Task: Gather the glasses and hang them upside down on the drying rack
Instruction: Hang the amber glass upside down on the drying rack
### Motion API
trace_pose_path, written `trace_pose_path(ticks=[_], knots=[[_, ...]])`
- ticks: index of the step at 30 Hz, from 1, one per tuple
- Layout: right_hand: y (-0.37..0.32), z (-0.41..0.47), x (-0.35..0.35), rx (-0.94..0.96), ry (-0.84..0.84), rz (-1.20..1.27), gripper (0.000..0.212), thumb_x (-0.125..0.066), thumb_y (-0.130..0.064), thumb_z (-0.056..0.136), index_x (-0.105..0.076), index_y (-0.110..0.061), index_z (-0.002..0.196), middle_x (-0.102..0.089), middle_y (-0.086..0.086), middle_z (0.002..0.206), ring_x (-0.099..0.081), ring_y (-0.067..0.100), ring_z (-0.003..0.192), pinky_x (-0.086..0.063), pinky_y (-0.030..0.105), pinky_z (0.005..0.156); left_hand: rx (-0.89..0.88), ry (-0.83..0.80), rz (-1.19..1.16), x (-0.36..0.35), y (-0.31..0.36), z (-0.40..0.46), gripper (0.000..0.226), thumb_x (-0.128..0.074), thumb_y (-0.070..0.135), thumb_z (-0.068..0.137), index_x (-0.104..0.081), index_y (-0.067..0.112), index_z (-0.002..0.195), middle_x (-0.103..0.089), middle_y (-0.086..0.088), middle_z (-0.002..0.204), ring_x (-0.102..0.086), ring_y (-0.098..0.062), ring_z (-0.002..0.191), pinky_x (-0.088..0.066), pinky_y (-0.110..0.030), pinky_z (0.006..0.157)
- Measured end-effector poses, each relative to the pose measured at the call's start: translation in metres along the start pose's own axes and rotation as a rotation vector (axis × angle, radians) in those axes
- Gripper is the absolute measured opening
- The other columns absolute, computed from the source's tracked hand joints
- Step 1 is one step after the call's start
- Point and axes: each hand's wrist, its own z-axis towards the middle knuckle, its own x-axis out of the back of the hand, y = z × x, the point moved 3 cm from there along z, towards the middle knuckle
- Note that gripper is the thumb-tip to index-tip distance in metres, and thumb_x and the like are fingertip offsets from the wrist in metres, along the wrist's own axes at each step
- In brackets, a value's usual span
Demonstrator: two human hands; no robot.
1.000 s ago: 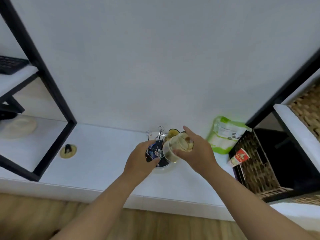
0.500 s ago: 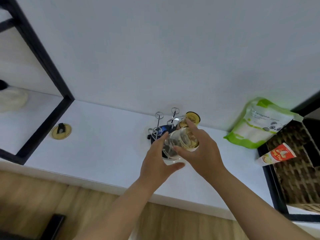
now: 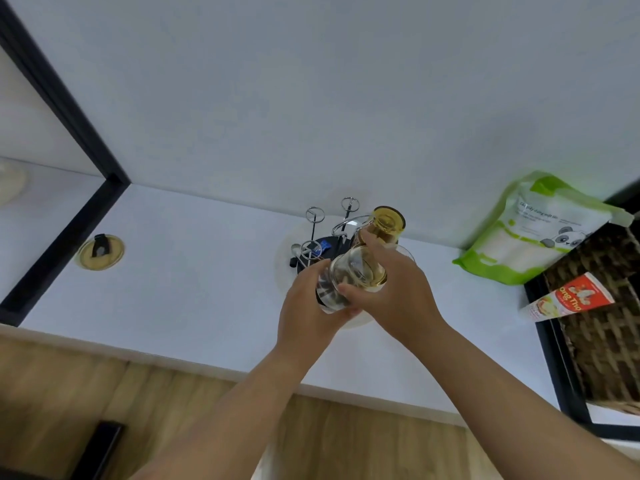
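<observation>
Glasses are the business at this white counter (image 3: 180,292): one clear glass (image 3: 353,277) is gripped in both hands above the drying rack (image 3: 320,249), tipped over so its thick base points up and toward the wall. The right hand (image 3: 391,292) wraps around the upper part of it, thumb on the near side and a finger stretched over the top, while the left hand (image 3: 308,306) cups the lower, open end from underneath, fingers curled around the rim. Just behind them an amber glass (image 3: 384,225) already sits upside down on one of the rack's prongs, close to the wall. The rack is a dark round base with thin metal posts ending in loops; three of those posts stand bare on its left side. I cannot tell whether the clear glass is touching a post, since the hands cover that spot. Off to the left a small round yellow lid (image 3: 100,252) lies flat on the counter, well apart from the rack. To the right a green and white pouch (image 3: 533,233) leans on the wall, beside a woven basket (image 3: 602,327) with a red and white packet (image 3: 568,301) resting on its edge.
</observation>
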Motion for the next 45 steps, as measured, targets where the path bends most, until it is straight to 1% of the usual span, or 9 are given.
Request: trace_pose_path(ticks=[4, 8, 13, 22, 26, 29, 33, 38, 45], knots=[[0.006, 0.005, -0.006, 0.015, -0.004, -0.084, 0.090, -0.082, -0.052, 0.077, -0.045, -0.032, 0.157, -0.061, 0.000, 0.135, -0.045, 0.020, 0.133, -0.042, 0.046, 0.111, 0.011, 0.004, -0.011, -0.003, -0.010, 0.001, 0.076, -0.088, 0.055, 0.071, -0.050, 0.041, 0.135, -0.053, 0.034, 0.120, -0.046, 0.023, 0.115, -0.041, 0.003, 0.079], [0.009, 0.008, -0.012, 0.030, -0.011, -0.195, 0.092, -0.080, -0.061, 0.075, -0.044, -0.035, 0.156, -0.061, -0.002, 0.142, -0.034, 0.020, 0.143, -0.018, 0.067, 0.121, 0.017, 0.009, -0.008, -0.006, -0.018, 0.001, 0.076, -0.089, 0.053, 0.071, -0.049, 0.042, 0.134, -0.054, 0.034, 0.117, -0.048, 0.021, 0.114, -0.039, 0.004, 0.080], [0.007, 0.012, -0.022, 0.073, -0.016, -0.356, 0.091, -0.074, -0.068, 0.078, -0.041, -0.038, 0.157, -0.069, -0.007, 0.132, -0.033, 0.021, 0.149, 0.004, 0.069, 0.122, 0.042, 0.041, 0.075, -0.011, -0.031, 0.003, 0.081, -0.086, 0.062, 0.069, -0.050, 0.041, 0.138, -0.055, 0.028, 0.127, -0.052, 0.003, 0.113, -0.035, -0.004, 0.083], [0.012, 0.014, -0.032, 0.098, -0.030, -0.456, 0.090, -0.069, -0.077, 0.074, -0.053, -0.032, 0.150, -0.074, 0.000, 0.126, -0.038, 0.026, 0.150, 0.002, 0.075, 0.119, 0.023, 0.035, 0.189, -0.017, -0.047, 0.008, 0.078, -0.086, 0.060, 0.069, -0.053, 0.037, 0.136, -0.057, 0.019, 0.134, -0.045, 0.001, 0.121, -0.032, -0.008, 0.089], [0.018, 0.013, -0.040, 0.125, 0.008, -0.503, 0.089, -0.062, -0.080, 0.073, -0.057, -0.029, 0.146, -0.076, 0.001, 0.121, -0.042, 0.029, 0.148, -0.002, 0.077, 0.117, 0.009, 0.060, 0.286, -0.019, -0.052, 0.008, 0.083, -0.083, 0.063, 0.069, -0.054, 0.033, 0.141, -0.056, 0.014, 0.140, -0.044, -0.006, 0.128, -0.036, -0.023, 0.101], [0.020, 0.013, -0.043, 0.134, 0.030, -0.517, 0.091, -0.063, -0.080, 0.074, -0.055, -0.028, 0.148, -0.076, 0.002, 0.121, -0.042, 0.030, 0.148, -0.003, 0.077, 0.117, 0.002, 0.052, 0.296, -0.018, -0.053, 0.009, 0.082, -0.079, 0.065, 0.069, -0.055, 0.033, 0.141, -0.057, 0.014, 0.137, -0.043, -0.006, 0.125, -0.034, -0.026, 0.099], [0.023, 0.012, -0.043, 0.163, 0.012, -0.544, 0.098, -0.055, -0.084, 0.074, -0.048, -0.027, 0.154, -0.072, 0.001, 0.131, -0.038, 0.032, 0.151, -0.005, 0.078, 0.117, 0.003, 0.028, 0.317, -0.018, -0.057, 0.012, 0.082, -0.075, 0.067, 0.072, -0.052, 0.036, 0.144, -0.054, 0.014, 0.140, -0.043, -0.007, 0.128, -0.037, -0.030, 0.102], [0.023, 0.008, -0.039, 0.190, -0.071, -0.567, 0.111, -0.044, -0.093, 0.073, -0.029, -0.029, 0.163, -0.044, 0.003, 0.164, -0.018, 0.032, 0.160, -0.007, 0.075, 0.120, -0.045, -0.017, 0.318, -0.013, -0.061, 0.018, 0.085, -0.076, 0.068, 0.074, -0.050, 0.033, 0.147, -0.054, 0.013, 0.148, -0.042, -0.009, 0.137, -0.034, -0.033, 0.113], [0.027, 0.000, -0.025, 0.199, -0.087, -0.524, 0.111, -0.055, -0.086, 0.076, -0.016, -0.033, 0.165, -0.029, 0.002, 0.171, -0.004, 0.029, 0.162, -0.004, 0.070, 0.123, -0.127, -0.138, 0.300, 0.013, -0.063, 0.034, 0.087, -0.082, 0.067, 0.066, -0.048, 0.043, 0.142, -0.054, 0.027, 0.134, -0.048, -0.006, 0.129, -0.041, -0.037, 0.108]])
